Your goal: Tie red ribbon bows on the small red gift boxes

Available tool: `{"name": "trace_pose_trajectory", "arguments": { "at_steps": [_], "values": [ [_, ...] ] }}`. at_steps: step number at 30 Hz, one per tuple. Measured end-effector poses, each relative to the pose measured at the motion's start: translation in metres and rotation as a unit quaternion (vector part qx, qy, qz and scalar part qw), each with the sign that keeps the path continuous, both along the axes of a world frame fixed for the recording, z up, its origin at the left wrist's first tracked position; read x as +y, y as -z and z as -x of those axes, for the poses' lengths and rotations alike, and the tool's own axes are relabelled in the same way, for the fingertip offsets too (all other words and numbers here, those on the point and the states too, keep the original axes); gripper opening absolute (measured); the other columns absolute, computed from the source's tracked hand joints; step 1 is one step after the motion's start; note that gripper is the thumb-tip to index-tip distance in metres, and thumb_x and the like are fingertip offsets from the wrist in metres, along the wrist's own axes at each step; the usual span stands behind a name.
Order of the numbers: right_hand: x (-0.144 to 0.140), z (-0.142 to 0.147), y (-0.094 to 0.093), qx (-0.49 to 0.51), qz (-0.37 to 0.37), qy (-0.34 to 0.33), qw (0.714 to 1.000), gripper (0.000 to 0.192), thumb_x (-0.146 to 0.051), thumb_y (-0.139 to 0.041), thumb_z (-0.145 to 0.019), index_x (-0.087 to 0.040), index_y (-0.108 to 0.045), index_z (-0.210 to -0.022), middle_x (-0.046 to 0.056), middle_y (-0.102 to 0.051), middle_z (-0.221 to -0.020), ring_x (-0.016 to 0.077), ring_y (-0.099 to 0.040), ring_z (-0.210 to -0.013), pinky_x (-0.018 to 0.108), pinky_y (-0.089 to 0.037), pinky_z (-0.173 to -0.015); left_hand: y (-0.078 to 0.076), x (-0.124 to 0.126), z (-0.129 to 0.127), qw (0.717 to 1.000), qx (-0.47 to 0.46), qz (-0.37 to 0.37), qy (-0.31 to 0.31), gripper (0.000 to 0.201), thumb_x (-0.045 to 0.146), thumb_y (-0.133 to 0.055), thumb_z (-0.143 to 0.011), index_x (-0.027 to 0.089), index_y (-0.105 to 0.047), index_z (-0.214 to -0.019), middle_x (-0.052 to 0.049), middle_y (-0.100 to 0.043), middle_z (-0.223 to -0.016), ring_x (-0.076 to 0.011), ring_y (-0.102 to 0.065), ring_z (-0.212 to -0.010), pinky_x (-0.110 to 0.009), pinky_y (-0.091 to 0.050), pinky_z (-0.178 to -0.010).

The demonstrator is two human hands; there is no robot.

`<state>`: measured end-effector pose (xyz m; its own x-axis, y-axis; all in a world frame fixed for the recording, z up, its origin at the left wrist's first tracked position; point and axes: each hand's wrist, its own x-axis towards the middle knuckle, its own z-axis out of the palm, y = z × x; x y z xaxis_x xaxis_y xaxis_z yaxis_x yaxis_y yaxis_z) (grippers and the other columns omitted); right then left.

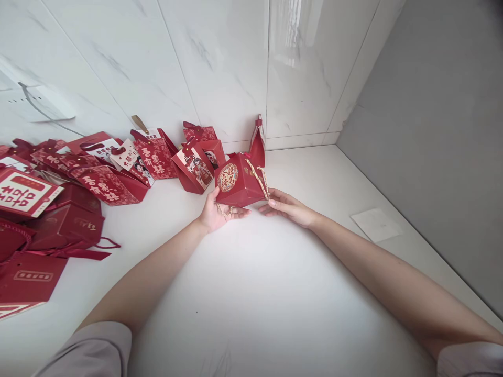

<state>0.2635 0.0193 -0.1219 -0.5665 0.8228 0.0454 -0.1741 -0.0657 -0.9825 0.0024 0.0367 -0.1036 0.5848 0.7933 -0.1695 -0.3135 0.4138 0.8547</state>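
Close to the camera, two bare arms reach forward over a white desk (251,293). Short grey sleeves (94,351) show at the bottom corners. The middle of the desk is bare, with lots of room around the arms. On the right, the desk ends against a grey wall (440,131), and a flat white paper (375,224) lies near that edge.

The arms come together farther out. The left hand (217,212) is turned palm up, with the thumb pressed on the front of a small red box (239,183) and the fingers under its bottom edge. The right hand (285,207) lies low and flat, with fingers stretched out, and its fingertips touch the box's lower right corner by a gold rope handle (259,180). Neither hand is closed in a fist; both hold the box lightly between them. The box sits on the desk, a little tilted, with a round gold picture on its front.

To the left, many more red boxes and bags (58,193) are piled up and run off the left edge. Behind the held box, a few more red boxes (196,157) lean by the white tiled wall (204,57) at the far edge.
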Motion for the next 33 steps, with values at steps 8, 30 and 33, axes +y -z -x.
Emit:
{"name": "trace_pose_trajectory", "arguments": {
  "at_steps": [8, 30, 33],
  "values": [
    [0.002, 0.000, 0.004, -0.041, -0.062, -0.042, 0.996, 0.043, -0.050, -0.063, -0.086, -0.022, -0.066, -0.118, 0.008, -0.067, -0.117, 0.0222, -0.061, -0.110, 0.042, -0.047, -0.101, 0.019, 0.005, 0.006, 0.988, 0.065, -0.095, 0.100, 0.087, 0.083, -0.044, -0.075, 0.013, -0.063, -0.121, -0.018, -0.073, -0.107, -0.0340, -0.068, -0.102, -0.048, -0.040, -0.100],
    [0.000, 0.002, -0.002, -0.014, 0.009, -0.023, 1.000, 0.063, -0.070, -0.043, -0.088, -0.017, -0.070, -0.108, 0.014, -0.067, -0.117, 0.0244, -0.064, -0.105, 0.042, -0.049, -0.096, -0.001, 0.003, 0.002, 0.987, 0.006, 0.109, 0.119, 0.107, 0.090, -0.014, -0.075, 0.006, -0.060, -0.123, -0.022, -0.071, -0.102, -0.0295, -0.070, -0.090, -0.044, -0.045, -0.096],
    [0.000, 0.002, -0.003, -0.015, 0.014, -0.017, 1.000, 0.062, -0.070, -0.044, -0.088, -0.017, -0.070, -0.107, 0.014, -0.068, -0.115, 0.0242, -0.064, -0.104, 0.041, -0.050, -0.095, -0.001, 0.004, 0.002, 0.987, 0.014, 0.115, 0.114, 0.105, 0.088, -0.015, -0.077, 0.006, -0.060, -0.123, -0.022, -0.071, -0.102, -0.0287, -0.070, -0.092, -0.043, -0.046, -0.096]
  ]
}}
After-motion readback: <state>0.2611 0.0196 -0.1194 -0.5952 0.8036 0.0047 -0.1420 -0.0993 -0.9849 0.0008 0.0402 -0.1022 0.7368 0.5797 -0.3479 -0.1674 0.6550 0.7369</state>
